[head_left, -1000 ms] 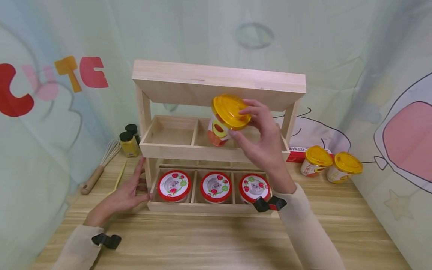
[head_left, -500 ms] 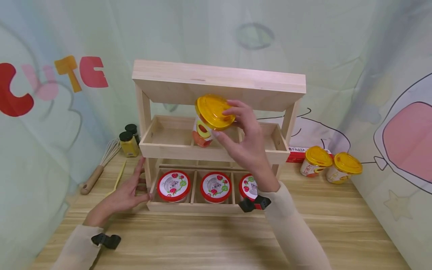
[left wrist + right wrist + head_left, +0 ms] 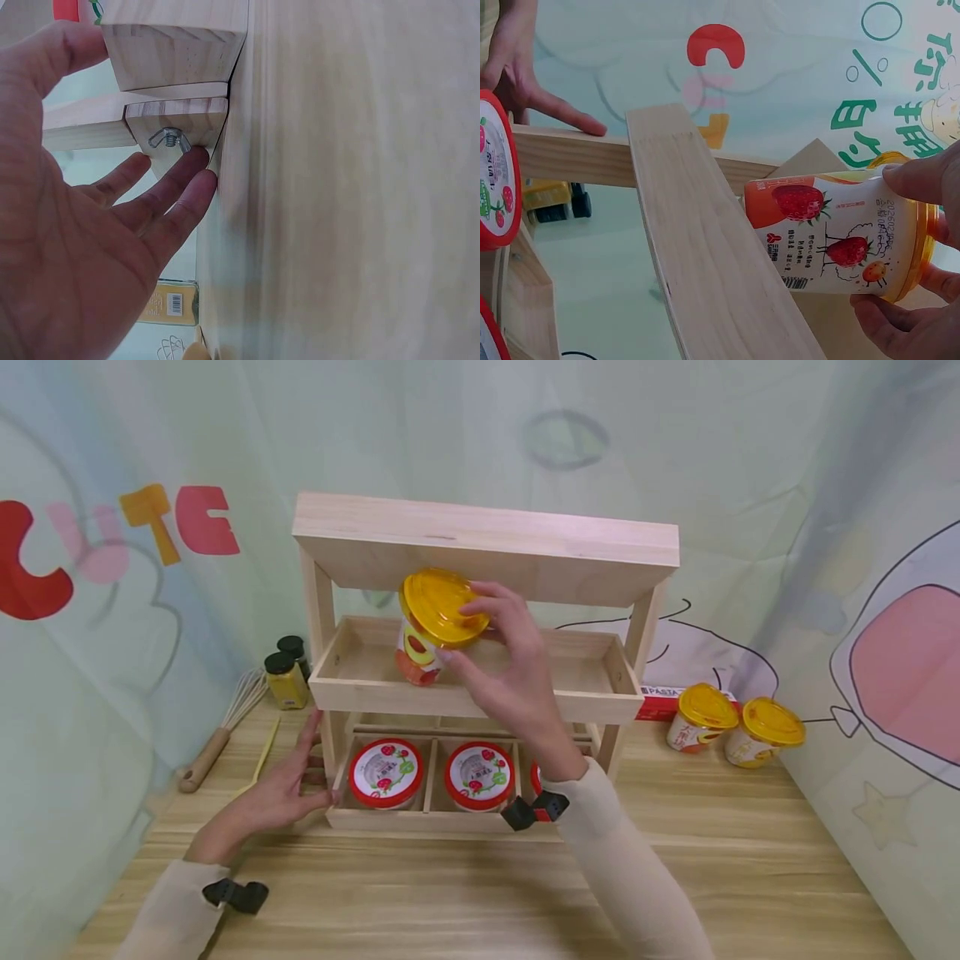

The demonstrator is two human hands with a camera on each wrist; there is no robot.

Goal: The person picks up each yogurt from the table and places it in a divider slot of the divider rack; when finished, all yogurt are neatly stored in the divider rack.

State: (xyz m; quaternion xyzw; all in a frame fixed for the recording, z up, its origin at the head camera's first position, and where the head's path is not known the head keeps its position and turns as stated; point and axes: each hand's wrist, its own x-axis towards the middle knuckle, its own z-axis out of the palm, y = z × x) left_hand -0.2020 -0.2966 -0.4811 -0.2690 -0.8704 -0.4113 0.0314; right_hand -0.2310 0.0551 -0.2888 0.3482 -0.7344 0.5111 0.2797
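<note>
My right hand (image 3: 510, 660) grips a yogurt cup with a yellow lid (image 3: 442, 607) by its lid rim, thumb on the near side. The cup is tilted over the upper tray's left part, behind its front board; in the right wrist view its strawberry-printed side (image 3: 832, 236) shows. My left hand (image 3: 277, 789) touches the lower left end of the two-tier wooden rack (image 3: 480, 702), fingers spread and fairly straight. In the left wrist view its fingertips lie by a wing nut (image 3: 171, 138). Red-lidded cups (image 3: 386, 773) sit in the lower tray's compartments; my right wrist partly hides one.
Two more yellow-lidded cups (image 3: 703, 717) stand right of the rack, before a red pasta box (image 3: 658, 703). On the left are a whisk (image 3: 221, 735), a thin yellow utensil (image 3: 266, 752) and two dark-lidded jars (image 3: 287, 681). The rack's top board (image 3: 487, 531) overhangs the upper tray.
My right hand has carried the yellow-lidded cup leftward along the upper tray, from its middle to its left part. My left hand has stayed against the rack's end.
</note>
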